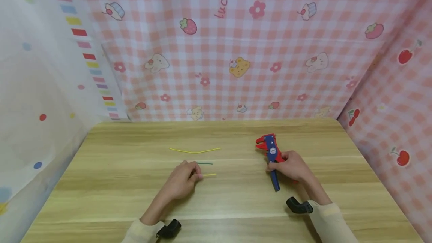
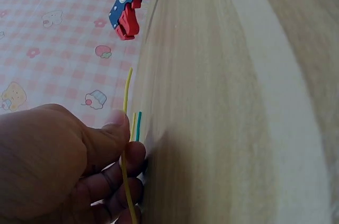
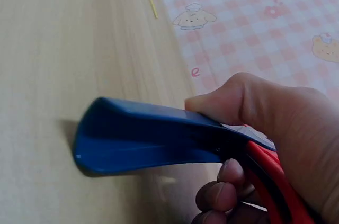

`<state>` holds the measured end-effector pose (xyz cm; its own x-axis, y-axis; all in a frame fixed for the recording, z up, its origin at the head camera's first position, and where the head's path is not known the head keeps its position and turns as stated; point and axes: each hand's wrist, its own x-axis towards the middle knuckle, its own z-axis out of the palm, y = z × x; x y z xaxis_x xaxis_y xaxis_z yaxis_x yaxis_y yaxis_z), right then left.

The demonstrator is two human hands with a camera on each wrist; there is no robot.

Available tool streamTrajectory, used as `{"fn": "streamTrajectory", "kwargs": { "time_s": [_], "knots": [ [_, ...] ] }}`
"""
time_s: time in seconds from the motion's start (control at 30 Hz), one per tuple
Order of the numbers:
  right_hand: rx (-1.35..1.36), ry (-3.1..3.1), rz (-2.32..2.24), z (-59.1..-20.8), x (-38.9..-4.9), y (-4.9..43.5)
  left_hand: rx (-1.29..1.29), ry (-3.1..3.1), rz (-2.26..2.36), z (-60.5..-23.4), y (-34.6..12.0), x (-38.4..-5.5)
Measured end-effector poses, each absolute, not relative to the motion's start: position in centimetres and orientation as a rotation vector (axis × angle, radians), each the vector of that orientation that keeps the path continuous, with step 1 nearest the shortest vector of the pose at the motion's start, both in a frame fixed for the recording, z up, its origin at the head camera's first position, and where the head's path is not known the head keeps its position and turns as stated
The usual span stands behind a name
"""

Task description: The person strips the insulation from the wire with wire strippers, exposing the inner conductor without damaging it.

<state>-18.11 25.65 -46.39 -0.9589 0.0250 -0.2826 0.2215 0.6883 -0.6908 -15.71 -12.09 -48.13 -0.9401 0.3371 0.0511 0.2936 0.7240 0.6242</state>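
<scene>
My left hand [image 1: 182, 181] pinches a thin yellow wire [image 1: 210, 175] between thumb and fingers, and one end sticks out to the right. In the left wrist view the same yellow wire [image 2: 127, 83] runs on past the fingers at its other end. Just beyond that hand lies a green wire [image 1: 205, 163], partly hidden by the fingers. Farther back, a longer, slightly bowed yellow wire [image 1: 197, 153] rests on the table. My right hand [image 1: 293, 168] grips a red and blue wire stripper [image 1: 271, 149], thumb on the blue handle [image 3: 148, 134]; its red jaws face left.
The wood-grain table [image 1: 236, 201] ends at the back against a pink checked cloth [image 1: 216, 48]. A white dotted sheet [image 1: 37, 78] hangs on the left and another checked cloth [image 1: 388, 115] on the right. Black wrist mounts [image 1: 170, 229] sit at both sleeves.
</scene>
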Motion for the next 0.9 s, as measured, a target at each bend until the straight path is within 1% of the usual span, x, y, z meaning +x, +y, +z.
{"fn": "streamTrajectory", "kwargs": {
  "time_s": [0.2, 0.37, 0.57, 0.9],
  "knots": [
    [0.164, 2.684, -1.143, -46.4, -18.1, 25.6, 0.54, 2.831, 1.045, -48.1, -12.3, -15.8],
    [0.063, 2.675, -1.194, -46.4, -17.9, 25.5, 0.548, 2.777, 1.101, -48.3, -12.7, -15.9],
    [-0.104, 2.605, -1.292, -46.5, -17.8, 25.7, 0.597, 2.676, 1.273, -48.0, -13.3, -15.9],
    [-0.306, 2.103, -1.641, -46.8, -18.0, 25.9, 0.471, 2.703, 1.38, -47.5, -13.4, -16.4]
  ]
}}
